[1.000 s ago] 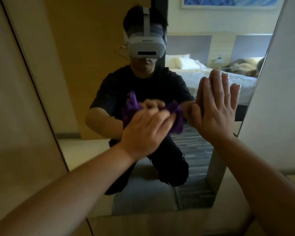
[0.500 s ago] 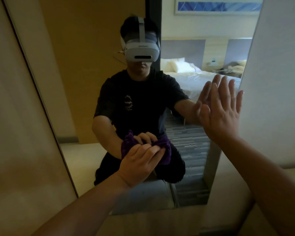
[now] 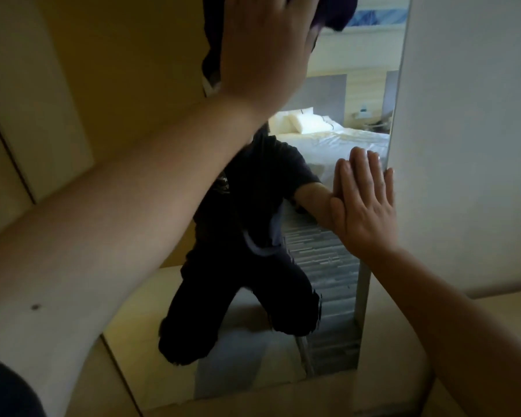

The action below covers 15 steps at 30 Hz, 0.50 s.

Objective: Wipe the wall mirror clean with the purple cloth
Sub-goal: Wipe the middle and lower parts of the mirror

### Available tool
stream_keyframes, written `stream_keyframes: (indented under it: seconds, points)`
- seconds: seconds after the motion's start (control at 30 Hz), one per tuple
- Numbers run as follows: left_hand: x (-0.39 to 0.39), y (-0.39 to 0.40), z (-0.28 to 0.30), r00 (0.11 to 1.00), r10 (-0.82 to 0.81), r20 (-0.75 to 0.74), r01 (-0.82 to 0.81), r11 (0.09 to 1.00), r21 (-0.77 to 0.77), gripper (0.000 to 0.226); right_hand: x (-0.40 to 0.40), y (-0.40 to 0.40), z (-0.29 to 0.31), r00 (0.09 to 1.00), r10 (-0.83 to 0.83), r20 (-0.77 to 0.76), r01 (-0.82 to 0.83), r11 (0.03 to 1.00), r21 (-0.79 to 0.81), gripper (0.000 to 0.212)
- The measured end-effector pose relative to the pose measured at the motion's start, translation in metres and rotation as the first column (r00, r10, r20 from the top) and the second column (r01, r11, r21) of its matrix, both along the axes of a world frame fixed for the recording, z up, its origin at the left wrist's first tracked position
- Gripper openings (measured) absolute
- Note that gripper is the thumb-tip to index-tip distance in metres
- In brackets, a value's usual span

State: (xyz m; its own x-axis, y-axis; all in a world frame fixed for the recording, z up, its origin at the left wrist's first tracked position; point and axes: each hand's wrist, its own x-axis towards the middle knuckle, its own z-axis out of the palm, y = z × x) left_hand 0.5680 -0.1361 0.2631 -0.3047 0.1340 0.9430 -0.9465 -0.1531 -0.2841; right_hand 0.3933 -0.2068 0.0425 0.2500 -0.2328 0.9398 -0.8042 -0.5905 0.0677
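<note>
The wall mirror (image 3: 247, 359) fills the middle of the view and reflects a kneeling person in dark clothes. My left hand (image 3: 265, 46) is raised to the top of the frame and presses the purple cloth (image 3: 337, 10) against the glass. Only a dark purple edge of the cloth shows past my fingers. My right hand (image 3: 364, 206) lies flat on the glass with fingers together and holds nothing. It sits at the mirror's right edge, about mid-height.
A white wall panel (image 3: 469, 139) borders the mirror on the right. Beige wooden panels (image 3: 42, 94) stand on the left. A beige floor strip (image 3: 253, 407) runs below the mirror's bottom edge. The glass reflects a bed with white pillows.
My left hand has swept the cloth from the lower middle of the mirror up to its top. The right hand has stayed flat near the right edge.
</note>
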Motion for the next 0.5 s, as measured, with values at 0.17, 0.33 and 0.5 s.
stream_keyframes:
  seconds: [0.17,0.33,0.5]
  points:
    - [0.004,-0.013,-0.006,0.98,0.071,0.186,-0.087,0.993,0.08,0.028,0.002,-0.003,-0.002,0.999,0.022,0.034,-0.02,0.998,-0.052,0.056]
    - [0.004,-0.001,-0.109,0.971,-0.039,0.237,-0.006,0.983,0.186,0.026,0.001,0.002,0.001,0.992,0.093,0.09,-0.088,0.995,-0.055,0.05]
    - [0.015,0.008,-0.26,0.956,-0.092,0.277,-0.014,0.934,0.357,0.036,-0.001,-0.001,0.0,0.977,0.175,0.125,-0.167,0.983,-0.07,0.044]
